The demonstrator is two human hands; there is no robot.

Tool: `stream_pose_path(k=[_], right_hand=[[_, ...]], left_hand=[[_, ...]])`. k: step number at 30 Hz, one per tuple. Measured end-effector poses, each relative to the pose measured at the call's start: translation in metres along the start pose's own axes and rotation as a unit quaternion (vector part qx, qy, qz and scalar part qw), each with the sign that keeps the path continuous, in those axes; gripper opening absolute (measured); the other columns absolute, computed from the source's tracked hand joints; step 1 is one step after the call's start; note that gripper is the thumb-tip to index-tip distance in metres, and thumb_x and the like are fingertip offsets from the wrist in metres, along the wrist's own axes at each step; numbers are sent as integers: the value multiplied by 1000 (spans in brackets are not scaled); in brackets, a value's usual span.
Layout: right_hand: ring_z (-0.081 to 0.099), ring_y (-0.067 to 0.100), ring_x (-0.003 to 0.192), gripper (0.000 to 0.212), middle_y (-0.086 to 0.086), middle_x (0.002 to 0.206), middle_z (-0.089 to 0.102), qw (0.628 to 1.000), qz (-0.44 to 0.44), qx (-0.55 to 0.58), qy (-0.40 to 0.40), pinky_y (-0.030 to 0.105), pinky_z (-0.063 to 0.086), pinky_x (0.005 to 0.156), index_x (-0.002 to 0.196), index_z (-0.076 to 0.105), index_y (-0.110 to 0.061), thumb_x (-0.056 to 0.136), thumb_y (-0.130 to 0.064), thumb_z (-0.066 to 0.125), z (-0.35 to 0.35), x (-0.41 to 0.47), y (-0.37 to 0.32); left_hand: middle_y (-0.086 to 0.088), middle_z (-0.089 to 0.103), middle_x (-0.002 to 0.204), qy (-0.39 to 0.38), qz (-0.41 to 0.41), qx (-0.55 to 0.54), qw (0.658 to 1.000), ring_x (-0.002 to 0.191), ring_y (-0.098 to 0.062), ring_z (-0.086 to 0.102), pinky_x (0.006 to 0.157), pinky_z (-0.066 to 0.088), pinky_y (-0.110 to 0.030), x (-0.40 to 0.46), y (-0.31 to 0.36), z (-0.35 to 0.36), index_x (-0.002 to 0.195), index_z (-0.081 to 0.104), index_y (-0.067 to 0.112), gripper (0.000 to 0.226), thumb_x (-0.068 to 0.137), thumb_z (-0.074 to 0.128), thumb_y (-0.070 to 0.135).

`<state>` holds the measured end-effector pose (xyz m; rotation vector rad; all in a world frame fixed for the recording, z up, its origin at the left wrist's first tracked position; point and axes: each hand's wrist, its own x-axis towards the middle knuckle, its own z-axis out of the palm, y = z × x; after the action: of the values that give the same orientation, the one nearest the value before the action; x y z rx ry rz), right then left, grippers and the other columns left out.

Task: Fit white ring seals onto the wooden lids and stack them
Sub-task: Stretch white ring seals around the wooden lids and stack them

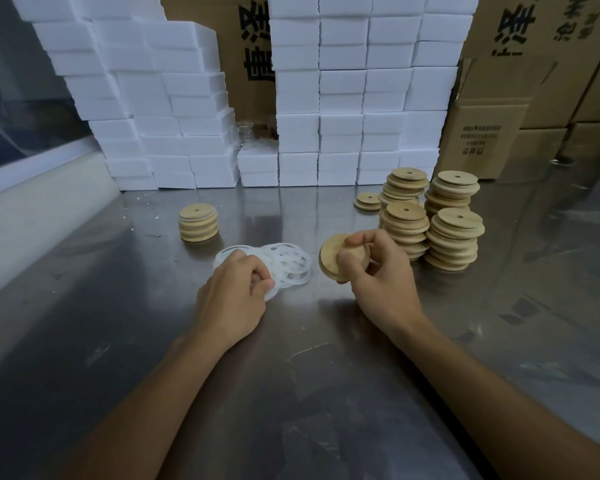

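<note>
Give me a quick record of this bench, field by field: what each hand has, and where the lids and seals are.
left hand: pinches a white ring seal at the seal pile
right hand: holds one wooden lid tilted
sealed stack: left, apart
unsealed stacks: right
surface: steel table
backdrop: foam blocks, cardboard boxes
</note>
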<state>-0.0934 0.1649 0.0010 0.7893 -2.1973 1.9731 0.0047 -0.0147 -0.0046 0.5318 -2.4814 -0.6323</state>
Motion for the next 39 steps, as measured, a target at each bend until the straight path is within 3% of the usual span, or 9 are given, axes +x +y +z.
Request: stream_pose_path(k=[3, 9, 11, 15, 21, 30, 33, 35, 39], right_hand=[[65, 17, 82, 9, -6, 93, 66, 1000, -8, -17, -11, 43, 58, 74, 92, 61, -21, 91, -13, 63, 0, 1, 1], [64, 9, 82, 9, -11, 91, 68, 999, 1, -44, -14, 27, 56, 71, 92, 67, -23, 92, -15, 62, -1, 2, 3], [65, 9, 83, 9, -14, 92, 67, 999, 9, -47, -18, 29, 57, 73, 93, 68, -24, 91, -17, 63, 0, 2, 4], [65, 11, 87, 7, -16, 92, 66, 998, 16, -51, -22, 37, 58, 79, 92, 68, -26, 89, -20, 65, 0, 2, 3], [64, 14, 85, 7, -14, 89, 65, 998, 16, -56, -23, 42, 58, 79, 91, 67, -27, 89, -21, 66, 0, 1, 1], [63, 15, 88, 3, -10, 91, 66, 998, 12, -53, -26, 43, 57, 81, 90, 66, -27, 90, -24, 66, -1, 1, -1], [62, 9, 88, 7, -12, 88, 67, 999, -5, -32, -28, 36, 52, 77, 87, 66, -27, 92, -33, 64, 0, 0, -3], [61, 8, 83, 18, -11, 84, 66, 998, -31, -9, -54, 32, 48, 74, 88, 66, -27, 96, -40, 57, 0, -2, -8], [62, 17, 81, 44, 0, 85, 67, 985, -84, 6, -148, 43, 51, 74, 95, 70, -16, 96, -50, 42, 0, -8, -14]], left_hand=[[10, 51, 96, -6, 22, 42, 999, 84, -15, 53, 72, 41, -32, -1, 2, -1, 81, 59, 22, 12, 92, 63, 19], [12, 54, 84, -29, 32, 55, 998, 78, -9, 55, 71, 52, -36, 0, 6, -4, 86, 57, 23, 19, 89, 63, 5], [11, 56, 86, -45, 27, 31, 998, 81, -6, 56, 78, 54, -39, 1, 6, -4, 97, 61, 20, 23, 87, 62, 0], [9, 58, 86, -68, 38, 26, 997, 83, -7, 54, 77, 45, -26, 3, 5, -7, 109, 64, 17, 19, 92, 61, 9], [9, 60, 80, -71, 50, 29, 996, 74, -6, 54, 68, 43, -25, 1, 9, -11, 95, 65, 20, 6, 90, 68, 22], [2, 53, 92, 20, 115, 53, 992, 83, -17, 50, 73, 45, -33, -4, 16, -6, 86, 56, 12, 9, 95, 54, 9], [9, 55, 77, 68, 144, -96, 982, 70, -8, 51, 64, 42, -22, -4, 27, -11, 82, 59, 10, 13, 92, 59, 2], [11, 60, 69, 50, 114, -232, 965, 62, -5, 54, 60, 44, -17, -6, 39, -9, 80, 62, 14, 16, 92, 61, 4], [10, 59, 56, 10, 29, -355, 934, 48, -4, 52, 50, 45, -21, -15, 56, 7, 79, 61, 17, 19, 94, 61, 6]])
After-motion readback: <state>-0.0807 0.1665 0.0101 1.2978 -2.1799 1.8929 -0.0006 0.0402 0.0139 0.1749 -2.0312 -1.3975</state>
